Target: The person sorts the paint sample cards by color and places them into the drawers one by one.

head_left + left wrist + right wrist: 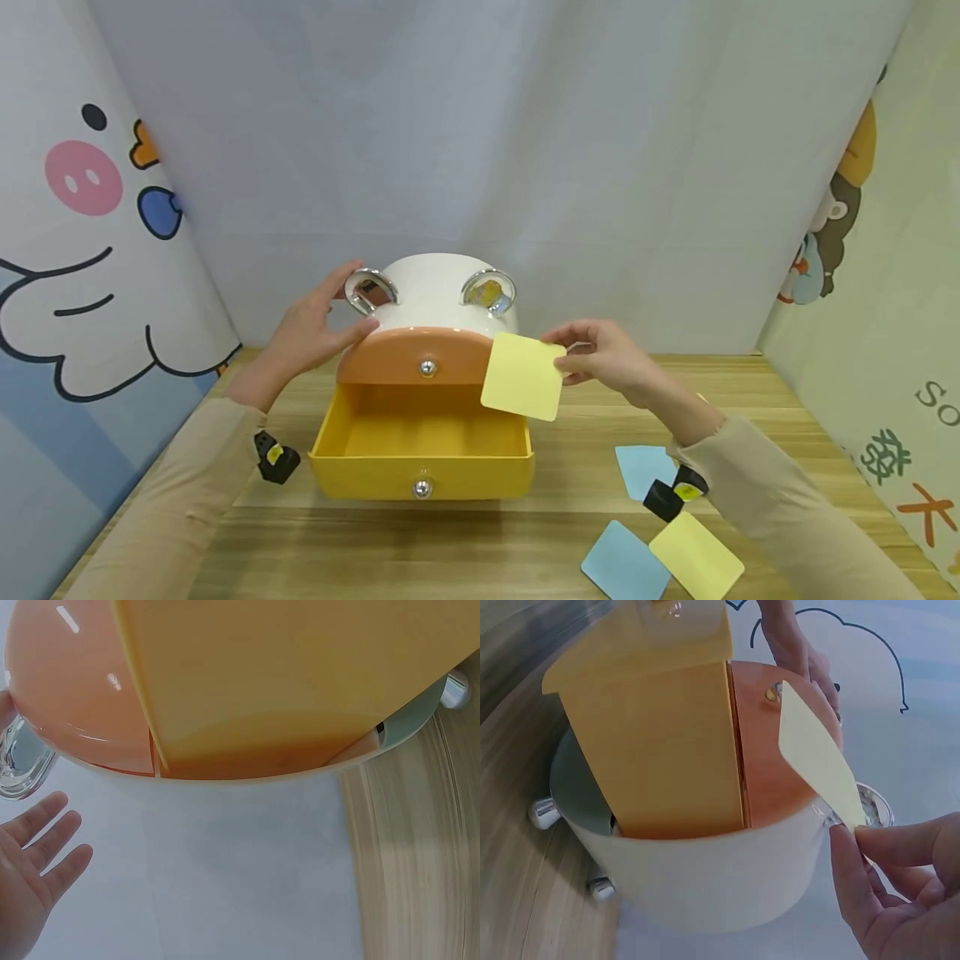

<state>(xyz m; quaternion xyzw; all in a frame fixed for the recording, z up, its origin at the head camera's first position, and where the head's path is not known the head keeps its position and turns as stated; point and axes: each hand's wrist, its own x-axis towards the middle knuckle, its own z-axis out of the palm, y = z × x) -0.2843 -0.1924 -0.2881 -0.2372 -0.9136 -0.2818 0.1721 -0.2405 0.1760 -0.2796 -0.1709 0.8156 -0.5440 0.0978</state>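
My right hand (600, 358) pinches a yellow paper card (525, 377) by its edge, between thumb and fingers. The card has rounded corners and overlaps the right end of the orange drawer (390, 354) in the head view. That drawer is pushed in; below it a yellow drawer (423, 479) is pulled out, its inside bare. Both belong to a rounded white desktop box (431, 287) with two chrome rings on top. At the box's upper left, my left hand (311, 329) rests its thumb against the edge. Its other fingers (46, 844) are straight and spread.
Two blue cards (626, 562) (643, 471) and another yellow card (697, 557) lie on the wooden table (360, 558) at the right, by the right sleeve. Pale curtains with cartoon prints stand on both sides, and a plain curtain (600, 167) hangs behind the box.
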